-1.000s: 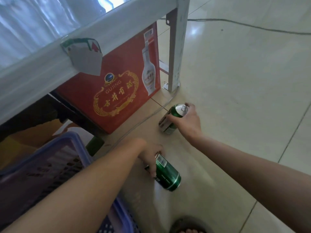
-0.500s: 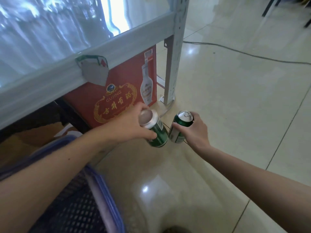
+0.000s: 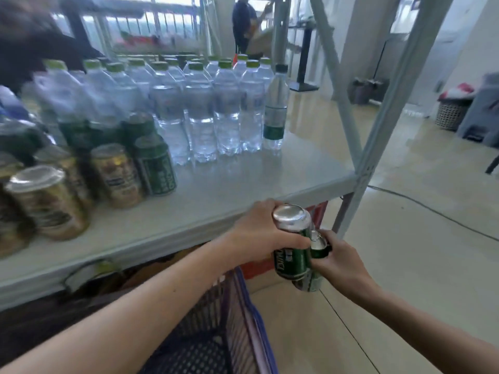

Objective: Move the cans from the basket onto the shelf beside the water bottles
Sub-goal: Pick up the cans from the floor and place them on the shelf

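My left hand [image 3: 256, 233] grips a green can [image 3: 293, 242] just below the front edge of the grey shelf [image 3: 243, 182]. Close beside it, my right hand [image 3: 343, 261] grips a second green can [image 3: 314, 261], partly hidden behind the first. Both cans touch or nearly touch. Water bottles [image 3: 199, 109] with green caps stand in rows at the back of the shelf. Several gold and green cans [image 3: 116, 174] stand on the shelf's left part. The blue basket [image 3: 243, 314] sits below my left forearm.
A grey upright post [image 3: 378, 136] of the shelf rises right of my hands. A red box [image 3: 318, 211] lies under the shelf. A cable [image 3: 432, 209] runs across the tiled floor. A person stands far behind the shelf. A woven bin [image 3: 449, 114] is at far right.
Both hands have risen from floor level to the shelf's front edge, each carrying its can. The view has lifted from the floor to the shelf top.
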